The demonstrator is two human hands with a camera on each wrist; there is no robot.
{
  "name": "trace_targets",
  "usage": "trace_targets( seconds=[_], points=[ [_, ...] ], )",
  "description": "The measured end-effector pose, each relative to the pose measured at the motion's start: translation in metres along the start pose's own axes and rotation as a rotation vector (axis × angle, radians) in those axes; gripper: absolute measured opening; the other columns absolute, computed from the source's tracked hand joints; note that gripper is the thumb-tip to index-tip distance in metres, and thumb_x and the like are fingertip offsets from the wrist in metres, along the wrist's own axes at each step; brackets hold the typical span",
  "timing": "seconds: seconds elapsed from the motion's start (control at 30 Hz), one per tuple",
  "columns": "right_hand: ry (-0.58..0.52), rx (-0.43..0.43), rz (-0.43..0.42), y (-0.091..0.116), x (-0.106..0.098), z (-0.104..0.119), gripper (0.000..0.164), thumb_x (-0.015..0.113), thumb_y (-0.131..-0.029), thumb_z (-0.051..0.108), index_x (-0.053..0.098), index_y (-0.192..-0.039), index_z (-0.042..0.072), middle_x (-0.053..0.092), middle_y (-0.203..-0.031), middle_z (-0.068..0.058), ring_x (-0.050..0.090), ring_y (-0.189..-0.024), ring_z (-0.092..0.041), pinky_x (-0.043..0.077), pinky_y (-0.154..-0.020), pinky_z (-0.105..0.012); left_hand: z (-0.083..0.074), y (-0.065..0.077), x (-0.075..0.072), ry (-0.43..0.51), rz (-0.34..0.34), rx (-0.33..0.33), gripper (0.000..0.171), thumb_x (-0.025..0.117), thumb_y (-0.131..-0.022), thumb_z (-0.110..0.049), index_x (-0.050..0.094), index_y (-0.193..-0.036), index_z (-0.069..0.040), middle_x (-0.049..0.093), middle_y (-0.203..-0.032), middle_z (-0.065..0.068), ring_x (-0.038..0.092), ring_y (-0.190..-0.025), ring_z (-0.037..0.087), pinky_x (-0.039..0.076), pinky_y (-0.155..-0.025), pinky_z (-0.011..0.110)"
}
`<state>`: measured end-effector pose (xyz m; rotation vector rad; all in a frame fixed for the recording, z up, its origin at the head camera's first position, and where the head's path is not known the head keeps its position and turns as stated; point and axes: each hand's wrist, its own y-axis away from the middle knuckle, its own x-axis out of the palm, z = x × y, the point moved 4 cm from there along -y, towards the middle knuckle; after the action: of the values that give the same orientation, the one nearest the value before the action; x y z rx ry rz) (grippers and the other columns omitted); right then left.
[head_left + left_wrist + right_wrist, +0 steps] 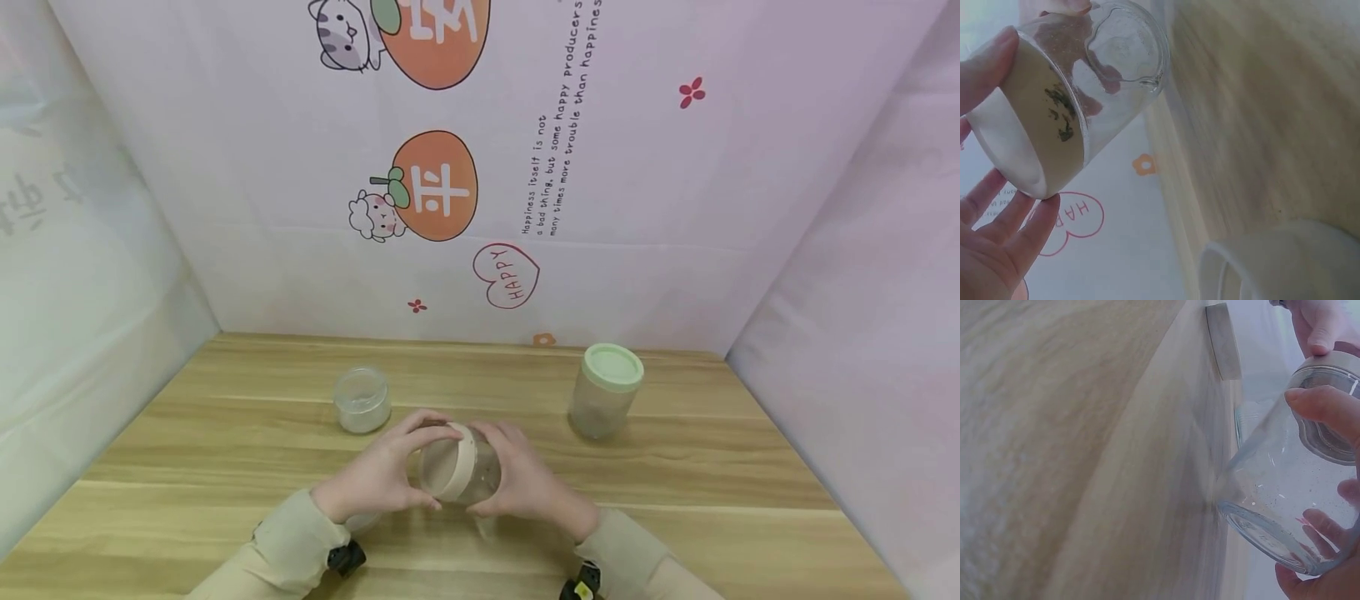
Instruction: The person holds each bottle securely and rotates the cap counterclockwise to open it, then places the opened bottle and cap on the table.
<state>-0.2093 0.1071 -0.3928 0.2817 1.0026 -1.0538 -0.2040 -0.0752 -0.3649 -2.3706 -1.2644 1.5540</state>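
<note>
Both hands hold a clear glass jar (pixel 486 472) with a beige lid (pixel 463 467), tilted with its lid toward the left. My left hand (pixel 386 471) grips the lid, thumb and fingertips at its rim. Around the glass body curls my right hand (pixel 525 481). In the left wrist view the lid (pixel 1054 119) carries small dark green marks. The jar's bottom rim shows in the right wrist view, where the glass (pixel 1272 481) looks see-through, with fingers visible behind it.
A small clear open-topped jar (pixel 362 402) stands at the back left. At the back right is a taller jar (pixel 596 408) with a pale green lid (pixel 613 367). A white round lid-like piece (pixel 1285 262) lies on the wooden table (pixel 712 500) near my left wrist.
</note>
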Motion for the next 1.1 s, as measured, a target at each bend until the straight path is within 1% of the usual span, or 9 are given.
trace_targets(
  seconds=[0.1, 0.23, 0.43, 0.57, 0.7, 0.83, 0.93, 1.0, 1.1],
  points=[
    [-0.009, 0.006, 0.001, 0.0005, 0.0, -0.0002, 0.096, 0.089, -0.053, 0.026, 0.041, -0.134, 0.01, 0.049, -0.123, -0.01, 0.045, -0.112, -0.026, 0.046, -0.087, -0.047, -0.0011, -0.0004, 0.0001, -0.022, -0.012, 0.002, 0.085, 0.088, -0.056, -0.021, 0.049, -0.131, -0.022, 0.046, -0.131, 0.002, 0.049, -0.118, 0.021, 0.049, -0.094, 0.041],
    [-0.006, 0.001, -0.007, 0.0005, -0.0011, 0.0004, 0.096, 0.089, -0.052, 0.025, 0.041, -0.134, 0.01, 0.05, -0.122, -0.009, 0.045, -0.111, -0.026, 0.046, -0.087, -0.047, -0.001, -0.0011, 0.0003, -0.023, -0.027, -0.025, 0.085, 0.089, -0.056, -0.024, 0.049, -0.131, -0.022, 0.047, -0.127, 0.0, 0.049, -0.116, 0.019, 0.049, -0.092, 0.041],
    [0.011, -0.005, -0.018, 0.0005, -0.0022, 0.0018, 0.096, 0.089, -0.051, 0.024, 0.042, -0.133, 0.011, 0.05, -0.12, -0.008, 0.046, -0.109, -0.024, 0.047, -0.086, -0.046, 0.0011, -0.0016, 0.0009, 0.015, -0.04, -0.07, 0.083, 0.088, -0.058, -0.033, 0.049, -0.13, -0.023, 0.047, -0.122, -0.004, 0.049, -0.112, 0.015, 0.05, -0.09, 0.038],
    [0.019, 0.0, -0.02, 0.0008, -0.0017, 0.0013, 0.096, 0.089, -0.051, 0.024, 0.041, -0.133, 0.012, 0.05, -0.119, -0.007, 0.046, -0.108, -0.023, 0.047, -0.086, -0.045, 0.0016, -0.0017, 0.0015, 0.035, -0.05, -0.103, 0.082, 0.087, -0.058, -0.036, 0.049, -0.13, -0.024, 0.046, -0.119, -0.004, 0.049, -0.111, 0.015, 0.051, -0.087, 0.036],
    [0.019, 0.002, -0.019, 0.0013, -0.0009, 0.0009, 0.096, 0.089, -0.05, 0.024, 0.042, -0.133, 0.013, 0.05, -0.12, -0.008, 0.046, -0.108, -0.024, 0.047, -0.086, -0.046, 0.0031, -0.0014, 0.0032, 0.081, -0.047, -0.17, 0.084, 0.087, -0.056, -0.036, 0.049, -0.129, -0.023, 0.046, -0.117, -0.003, 0.049, -0.11, 0.016, 0.052, -0.081, 0.029],
    [0.023, 0.009, -0.016, 0.002, 0.0, 0.001, 0.097, 0.089, -0.051, 0.024, 0.041, -0.133, 0.012, 0.049, -0.121, -0.008, 0.046, -0.109, -0.024, 0.047, -0.086, -0.046, 0.0046, -0.0015, 0.0049, 0.167, -0.036, -0.255, 0.084, 0.087, -0.057, -0.036, 0.048, -0.13, -0.022, 0.045, -0.115, -0.001, 0.049, -0.11, 0.019, 0.052, -0.078, 0.021],
    [0.027, 0.017, -0.018, 0.0023, 0.0004, 0.0013, 0.097, 0.09, -0.051, 0.024, 0.041, -0.133, 0.012, 0.049, -0.12, -0.008, 0.046, -0.109, -0.024, 0.047, -0.086, -0.046, 0.0049, -0.0016, 0.0057, 0.215, -0.035, -0.306, 0.084, 0.087, -0.058, -0.035, 0.047, -0.13, -0.021, 0.045, -0.115, 0.001, 0.05, -0.108, 0.021, 0.052, -0.076, 0.018],
    [0.033, 0.02, -0.02, 0.0024, 0.0006, 0.0017, 0.097, 0.09, -0.05, 0.025, 0.042, -0.133, 0.011, 0.05, -0.12, -0.008, 0.046, -0.108, -0.024, 0.047, -0.087, -0.046, 0.005, -0.0016, 0.006, 0.227, -0.042, -0.333, 0.083, 0.087, -0.058, -0.035, 0.047, -0.13, -0.02, 0.046, -0.116, 0.001, 0.05, -0.106, 0.022, 0.052, -0.073, 0.017],
    [0.041, 0.026, -0.029, 0.0021, 0.0006, 0.0022, 0.097, 0.09, -0.049, 0.026, 0.042, -0.133, 0.011, 0.05, -0.119, -0.008, 0.047, -0.108, -0.022, 0.047, -0.087, -0.045, 0.0051, -0.0014, 0.0062, 0.204, -0.063, -0.367, 0.082, 0.086, -0.059, -0.036, 0.048, -0.129, -0.02, 0.047, -0.118, 0.003, 0.05, -0.103, 0.024, 0.053, -0.069, 0.02]
  ],
)
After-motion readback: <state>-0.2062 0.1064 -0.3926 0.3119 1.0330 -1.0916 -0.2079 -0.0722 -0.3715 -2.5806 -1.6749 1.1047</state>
